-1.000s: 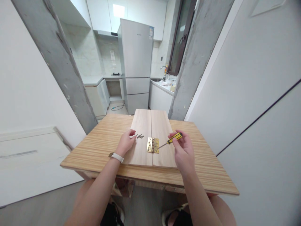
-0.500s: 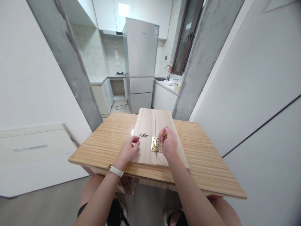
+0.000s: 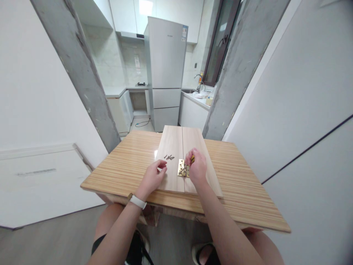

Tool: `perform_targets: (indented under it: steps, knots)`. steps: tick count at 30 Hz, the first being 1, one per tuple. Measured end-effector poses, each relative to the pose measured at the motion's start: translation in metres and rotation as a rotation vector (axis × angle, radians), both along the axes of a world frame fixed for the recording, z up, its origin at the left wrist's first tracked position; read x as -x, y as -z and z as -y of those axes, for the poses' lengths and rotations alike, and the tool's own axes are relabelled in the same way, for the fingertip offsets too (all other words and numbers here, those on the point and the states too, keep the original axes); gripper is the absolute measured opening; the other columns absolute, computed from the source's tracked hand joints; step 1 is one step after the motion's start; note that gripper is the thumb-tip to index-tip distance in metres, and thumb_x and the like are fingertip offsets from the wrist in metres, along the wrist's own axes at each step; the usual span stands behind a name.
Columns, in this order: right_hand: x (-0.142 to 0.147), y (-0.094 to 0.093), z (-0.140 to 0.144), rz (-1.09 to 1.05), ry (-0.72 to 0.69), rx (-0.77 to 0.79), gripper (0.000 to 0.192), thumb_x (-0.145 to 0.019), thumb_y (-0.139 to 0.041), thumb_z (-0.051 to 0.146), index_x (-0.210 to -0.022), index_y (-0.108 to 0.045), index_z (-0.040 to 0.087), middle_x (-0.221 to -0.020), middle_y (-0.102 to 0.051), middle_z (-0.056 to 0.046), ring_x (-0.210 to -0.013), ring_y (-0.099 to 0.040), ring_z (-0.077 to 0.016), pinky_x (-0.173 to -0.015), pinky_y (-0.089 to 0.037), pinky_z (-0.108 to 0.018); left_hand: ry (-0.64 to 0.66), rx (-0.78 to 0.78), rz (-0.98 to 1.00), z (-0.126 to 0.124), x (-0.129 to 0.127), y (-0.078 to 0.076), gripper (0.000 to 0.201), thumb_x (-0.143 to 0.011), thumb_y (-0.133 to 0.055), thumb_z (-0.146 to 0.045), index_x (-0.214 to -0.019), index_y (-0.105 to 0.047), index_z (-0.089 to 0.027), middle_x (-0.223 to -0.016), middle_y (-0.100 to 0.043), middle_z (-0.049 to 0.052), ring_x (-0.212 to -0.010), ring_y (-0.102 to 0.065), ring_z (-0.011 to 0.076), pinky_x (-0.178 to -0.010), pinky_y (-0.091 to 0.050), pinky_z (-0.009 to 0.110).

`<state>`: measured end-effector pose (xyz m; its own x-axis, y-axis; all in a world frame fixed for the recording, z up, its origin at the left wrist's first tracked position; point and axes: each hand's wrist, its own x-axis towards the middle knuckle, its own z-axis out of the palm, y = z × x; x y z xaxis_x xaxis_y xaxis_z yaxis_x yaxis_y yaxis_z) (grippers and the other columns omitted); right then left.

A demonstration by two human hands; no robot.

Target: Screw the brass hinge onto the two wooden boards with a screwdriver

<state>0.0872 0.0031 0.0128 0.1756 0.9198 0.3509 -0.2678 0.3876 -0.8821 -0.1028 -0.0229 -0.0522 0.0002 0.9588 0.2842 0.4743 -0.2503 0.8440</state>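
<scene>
Two pale wooden boards, the left board (image 3: 172,141) and the right board (image 3: 194,138), lie side by side with a narrow seam between them. A brass hinge (image 3: 180,166) straddles that seam near the front, its right leaf partly covered by my right hand (image 3: 197,165). Those fingers are wrapped round a screwdriver (image 3: 192,159) with a yellow and black handle; its shaft seems to point down-left over the hinge. My left hand (image 3: 154,175) is over the left board's edge, thumb and fingers apart, holding nothing visible. Beyond its fingertips lie several loose screws (image 3: 169,157).
The boards rest on a wood-grain table (image 3: 242,180). Behind it stand a silver fridge (image 3: 167,55) and a counter with a sink and faucet (image 3: 198,82). Grey pillars and white panels flank both sides. A white board (image 3: 49,180) leans at the left.
My left hand has shifted slightly right and up, nearer the hinge. My right hand has turned a little, and the screwdriver's shaft now shows over the hinge. The view has tilted slightly.
</scene>
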Motion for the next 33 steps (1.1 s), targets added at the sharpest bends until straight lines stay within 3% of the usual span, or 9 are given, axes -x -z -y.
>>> perform_targets:
  steps: [7,22,29,33]
  knots:
    - [-0.002,-0.014,0.005,-0.057,-0.032,-0.039,0.042,-0.098,-0.049,0.041,-0.06,-0.047,0.024,-0.049,-0.042,0.003,-0.047,-0.039,-0.0132,-0.049,-0.033,-0.029,0.01,0.003,0.005,0.001,-0.003,0.001,0.024,-0.093,-0.061,-0.029,-0.113,-0.071,-0.02,-0.103,-0.076,0.008,-0.093,-0.071,0.021,-0.081,-0.056,0.033]
    - [0.004,-0.001,0.002,-0.067,0.029,0.047,0.041,-0.098,-0.049,0.045,-0.063,-0.046,0.024,-0.05,-0.041,0.005,-0.048,-0.038,-0.0135,-0.051,-0.034,-0.029,0.027,0.031,0.036,0.009,-0.004,0.001,0.025,-0.093,-0.061,-0.028,-0.114,-0.071,-0.02,-0.104,-0.076,0.008,-0.093,-0.072,0.0206,-0.081,-0.056,0.032]
    - [0.013,-0.011,0.011,0.06,0.176,0.109,0.041,-0.099,-0.055,0.052,-0.071,-0.055,0.021,-0.068,-0.054,0.002,-0.064,-0.048,-0.0139,-0.062,-0.038,-0.029,0.028,0.057,0.057,0.007,-0.01,0.003,0.026,-0.093,-0.061,-0.029,-0.115,-0.07,-0.019,-0.103,-0.075,0.007,-0.086,-0.071,0.0189,-0.077,-0.056,0.031]
    - [0.023,-0.016,0.014,0.011,0.223,0.154,0.044,-0.098,-0.054,0.056,-0.072,-0.051,0.022,-0.068,-0.049,0.003,-0.063,-0.044,-0.0139,-0.06,-0.037,-0.028,0.036,0.035,0.05,0.004,-0.014,0.004,0.026,-0.093,-0.061,-0.029,-0.116,-0.07,-0.02,-0.103,-0.075,0.007,-0.086,-0.071,0.0187,-0.075,-0.056,0.031]
